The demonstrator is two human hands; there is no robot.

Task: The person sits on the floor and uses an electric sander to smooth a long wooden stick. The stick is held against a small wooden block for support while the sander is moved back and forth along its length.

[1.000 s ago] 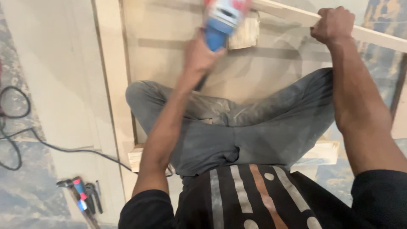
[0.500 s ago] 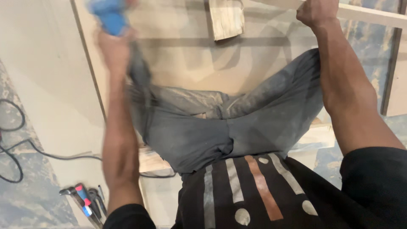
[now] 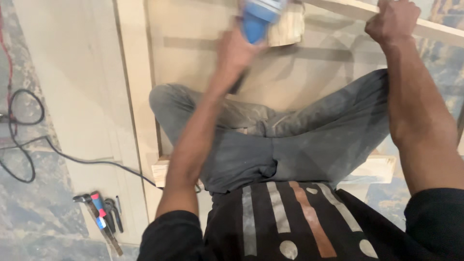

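Observation:
I sit cross-legged on a pale wooden board [image 3: 193, 63]. My left hand [image 3: 237, 50] grips the blue body of a hand-held power tool [image 3: 258, 19] at the top of the view, its head blurred and cut off by the frame edge, next to a small wooden block [image 3: 290, 29]. My right hand [image 3: 394, 19] is closed around a long pale wooden strip [image 3: 437, 31] that runs across the upper right.
A black power cable [image 3: 72, 157] snakes over the mottled floor on the left. Several hand tools, among them a hammer [image 3: 96, 217] with a red and blue grip, lie at the lower left. Wooden battens [image 3: 382, 169] stick out beneath my legs.
My left hand swung the blue tool out to the upper left and has brought it back to the wooden block. My right hand kept its grip on the strip.

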